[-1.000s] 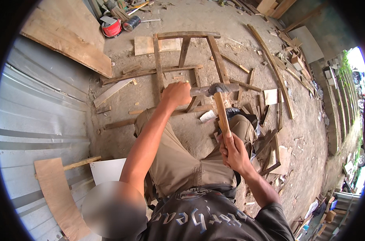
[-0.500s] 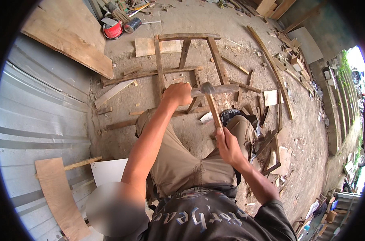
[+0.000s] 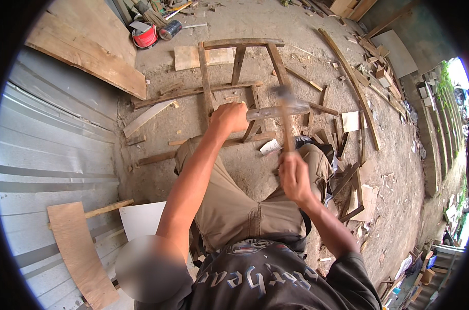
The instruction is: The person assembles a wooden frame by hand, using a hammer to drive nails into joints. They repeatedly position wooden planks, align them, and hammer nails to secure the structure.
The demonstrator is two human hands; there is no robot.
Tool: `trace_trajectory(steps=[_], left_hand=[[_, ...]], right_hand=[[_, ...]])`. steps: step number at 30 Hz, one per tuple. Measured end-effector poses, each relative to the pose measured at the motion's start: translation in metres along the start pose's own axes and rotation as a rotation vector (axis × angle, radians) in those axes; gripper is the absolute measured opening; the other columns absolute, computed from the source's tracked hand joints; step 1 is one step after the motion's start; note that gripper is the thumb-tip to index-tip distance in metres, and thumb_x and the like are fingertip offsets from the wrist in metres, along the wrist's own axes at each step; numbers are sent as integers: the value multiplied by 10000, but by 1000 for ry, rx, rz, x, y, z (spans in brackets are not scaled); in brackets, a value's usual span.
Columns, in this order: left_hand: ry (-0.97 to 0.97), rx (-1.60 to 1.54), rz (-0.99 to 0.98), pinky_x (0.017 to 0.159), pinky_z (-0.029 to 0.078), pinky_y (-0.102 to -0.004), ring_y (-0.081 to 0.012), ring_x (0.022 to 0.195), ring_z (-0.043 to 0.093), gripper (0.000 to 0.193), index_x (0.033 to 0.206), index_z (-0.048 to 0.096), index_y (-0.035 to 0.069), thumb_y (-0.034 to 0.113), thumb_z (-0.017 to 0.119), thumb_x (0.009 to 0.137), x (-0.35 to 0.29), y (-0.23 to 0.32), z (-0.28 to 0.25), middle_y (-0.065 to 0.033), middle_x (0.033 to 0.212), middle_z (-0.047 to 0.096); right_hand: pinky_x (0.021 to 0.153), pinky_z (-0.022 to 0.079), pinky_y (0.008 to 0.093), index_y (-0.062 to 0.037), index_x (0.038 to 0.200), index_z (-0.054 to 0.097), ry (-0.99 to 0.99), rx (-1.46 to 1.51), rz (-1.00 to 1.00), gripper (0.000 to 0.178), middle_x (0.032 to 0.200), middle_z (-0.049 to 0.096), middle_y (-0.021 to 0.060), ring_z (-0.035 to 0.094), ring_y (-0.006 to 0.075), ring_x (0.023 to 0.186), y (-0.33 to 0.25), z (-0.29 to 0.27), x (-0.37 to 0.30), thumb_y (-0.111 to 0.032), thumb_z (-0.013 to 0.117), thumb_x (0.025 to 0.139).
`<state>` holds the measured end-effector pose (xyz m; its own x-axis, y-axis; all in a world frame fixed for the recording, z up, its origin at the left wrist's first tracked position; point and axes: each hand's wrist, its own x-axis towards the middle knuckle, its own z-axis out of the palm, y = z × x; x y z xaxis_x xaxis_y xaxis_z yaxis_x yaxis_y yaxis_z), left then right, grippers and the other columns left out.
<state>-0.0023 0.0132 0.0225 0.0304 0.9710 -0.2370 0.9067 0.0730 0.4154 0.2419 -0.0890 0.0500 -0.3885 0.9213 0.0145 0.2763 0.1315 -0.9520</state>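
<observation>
A wooden frame (image 3: pixel 204 72), built of rough brown bars and slats, stands in front of my knees. My left hand (image 3: pixel 229 116) is closed around its near left corner, beside the near crossbar (image 3: pixel 268 112). That crossbar looks smeared by motion. My right hand (image 3: pixel 295 175) is wrapped round the lower handle of a hammer (image 3: pixel 287 129) with a light wooden shaft. The hammer's dark head is blurred and appears over the right part of the crossbar; whether it touches the wood, I cannot tell.
Wood strips (image 3: pixel 343 77) and offcuts lie on the dirt floor to the right. At the far left are a red bucket (image 3: pixel 144 36) and a dark can (image 3: pixel 170 30). A corrugated metal wall (image 3: pixel 59 144) and a large board (image 3: pixel 90 46) border the left side.
The hammer head has moved away from me and to the right, and has blurred. My right hand has shifted slightly; my left hand keeps its grip on the frame.
</observation>
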Motion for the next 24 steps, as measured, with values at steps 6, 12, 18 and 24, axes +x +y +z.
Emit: trace_trajectory(steps=[6,12,18,24], left_hand=[[-8,11,1,746,555,-472,-387,798,697,221,828,712,2,159,634,692,-5,3,-7,-230,861,703],[-57,35,-64,813,562,-449,-364,911,697,274,963,716,44,135,626,721,-10,5,-14,-195,975,715],[-83,62,-43,810,565,-448,-358,914,700,268,963,714,29,118,620,728,-4,8,-12,-197,981,714],[-65,47,4,781,572,-447,-356,873,708,238,939,713,23,82,600,739,-8,9,-15,-203,944,716]], right_hand=[[416,303,227,-42,955,523,-34,299,545,453,598,389,-57,365,42,479,-19,-13,-36,-459,370,1049],[414,267,201,-38,962,512,58,370,-85,443,616,391,-53,341,30,476,-91,-19,6,-440,352,1056],[348,287,221,-33,941,504,-9,87,51,504,587,394,-39,371,62,416,-1,1,0,-498,340,1043],[379,320,268,-30,920,511,-66,247,654,495,588,390,-27,360,74,415,-11,-13,-42,-486,364,1043]])
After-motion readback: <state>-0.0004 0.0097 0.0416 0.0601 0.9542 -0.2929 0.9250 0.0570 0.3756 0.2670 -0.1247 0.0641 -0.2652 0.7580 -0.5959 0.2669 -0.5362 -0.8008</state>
